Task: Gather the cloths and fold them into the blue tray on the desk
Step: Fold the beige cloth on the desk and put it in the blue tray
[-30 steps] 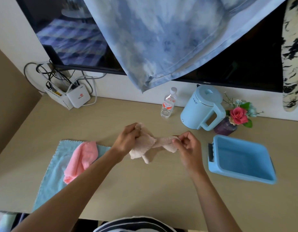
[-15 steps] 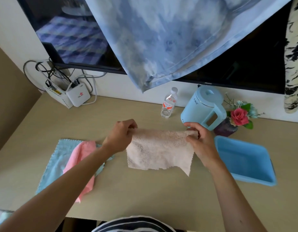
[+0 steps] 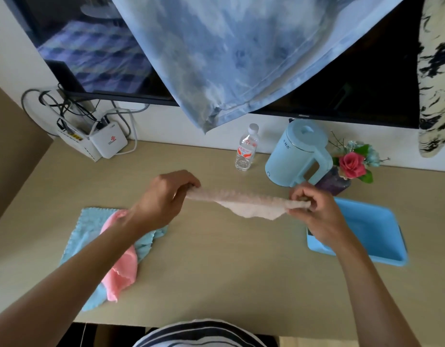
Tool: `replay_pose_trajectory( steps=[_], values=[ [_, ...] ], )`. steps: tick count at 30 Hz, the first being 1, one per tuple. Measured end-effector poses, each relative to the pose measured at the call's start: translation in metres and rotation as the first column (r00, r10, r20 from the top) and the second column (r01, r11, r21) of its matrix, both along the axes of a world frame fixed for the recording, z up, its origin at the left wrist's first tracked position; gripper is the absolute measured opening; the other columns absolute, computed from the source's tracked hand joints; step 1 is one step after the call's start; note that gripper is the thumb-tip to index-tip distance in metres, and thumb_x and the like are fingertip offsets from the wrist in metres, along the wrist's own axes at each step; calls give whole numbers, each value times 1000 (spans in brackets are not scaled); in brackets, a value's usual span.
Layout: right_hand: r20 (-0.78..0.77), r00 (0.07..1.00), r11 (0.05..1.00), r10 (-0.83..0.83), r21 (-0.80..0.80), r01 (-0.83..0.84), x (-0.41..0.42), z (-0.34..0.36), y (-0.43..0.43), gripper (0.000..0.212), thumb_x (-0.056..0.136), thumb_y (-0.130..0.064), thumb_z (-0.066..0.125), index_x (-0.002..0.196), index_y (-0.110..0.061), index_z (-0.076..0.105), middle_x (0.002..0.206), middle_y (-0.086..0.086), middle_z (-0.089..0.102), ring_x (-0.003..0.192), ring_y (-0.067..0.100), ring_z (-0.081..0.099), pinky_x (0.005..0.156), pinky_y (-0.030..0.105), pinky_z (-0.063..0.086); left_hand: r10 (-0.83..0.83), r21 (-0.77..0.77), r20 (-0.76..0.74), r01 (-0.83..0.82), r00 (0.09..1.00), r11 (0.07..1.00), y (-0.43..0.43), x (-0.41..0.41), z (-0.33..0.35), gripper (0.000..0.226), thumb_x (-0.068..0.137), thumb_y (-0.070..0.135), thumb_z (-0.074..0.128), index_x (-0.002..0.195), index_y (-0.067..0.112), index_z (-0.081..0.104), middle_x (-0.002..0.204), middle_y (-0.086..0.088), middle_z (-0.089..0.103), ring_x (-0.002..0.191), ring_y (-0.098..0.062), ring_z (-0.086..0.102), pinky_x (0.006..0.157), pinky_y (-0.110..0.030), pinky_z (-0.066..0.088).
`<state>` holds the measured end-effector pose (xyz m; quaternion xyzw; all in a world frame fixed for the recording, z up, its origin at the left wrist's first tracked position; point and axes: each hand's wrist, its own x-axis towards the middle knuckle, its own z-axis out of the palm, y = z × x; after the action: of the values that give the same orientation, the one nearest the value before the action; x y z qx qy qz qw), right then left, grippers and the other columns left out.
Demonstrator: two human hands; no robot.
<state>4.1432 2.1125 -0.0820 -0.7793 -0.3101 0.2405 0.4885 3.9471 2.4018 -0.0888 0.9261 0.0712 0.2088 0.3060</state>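
Fig.: L hand & R hand each pinch one end of beige cloth, stretched taut over desk, prob. to square edges for folding, w/ tray at its 4 o'clock; pink cloth on teal cloth at 8 o'clock.
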Motion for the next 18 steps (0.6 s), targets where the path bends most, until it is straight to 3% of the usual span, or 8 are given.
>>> replay_pose_trajectory(
  steps=[3,5,7,9,14,18],
  values=[
    [-162,979,979,124,-141,-148,-15,-20,-18,20,75,-2,76,74,-15,61,99,-6,74,95,12,68,85,29,50,-90,-42,-161,84,983,996,-12,-29,-34,26,87,1,51,97,16,70,91,10,71,79,-5,63,74,-18,48],
    [-257,951,928,172,-282,-244,-27,-46,-29,16,77,-3,76,77,-12,63,101,-7,76,98,12,70,84,27,52,-115,-79,-307,95,945,992,-20,-47,-68,28,86,5,52,97,23,70,91,13,73,80,-3,65,74,-22,50],
    [-289,933,852,217,-410,-325,-40,-78,-36,13,75,-17,77,77,-21,65,94,-4,75,90,21,69,79,34,53,-140,-124,-457,93,878,988,-28,-62,-102,28,87,8,53,98,27,70,91,14,74,80,-4,67,75,-27,53],
    [-348,906,787,240,-477,-391,-52,-107,-40,14,69,-27,76,77,-29,64,82,-8,70,74,18,64,72,33,49,-178,-167,-553,100,814,981,-33,-72,-129,26,89,10,54,98,29,69,88,14,74,77,-3,67,74,-30,54],
    [-421,888,757,184,-516,-401,-67,-146,-45,21,69,-24,76,74,-28,56,72,-9,51,64,7,43,64,25,36,-200,-213,-599,87,776,973,-33,-72,-158,26,93,8,60,95,32,70,78,26,65,69,12,59,67,-13,46],
    [-371,917,799,146,-502,-330,-60,-153,-36,25,70,-18,76,70,-30,54,70,-12,47,64,6,43,65,27,35,-143,-184,-577,43,804,982,-28,-53,-166,26,92,5,61,94,28,72,81,26,64,71,16,57,68,-18,50]
  ],
)
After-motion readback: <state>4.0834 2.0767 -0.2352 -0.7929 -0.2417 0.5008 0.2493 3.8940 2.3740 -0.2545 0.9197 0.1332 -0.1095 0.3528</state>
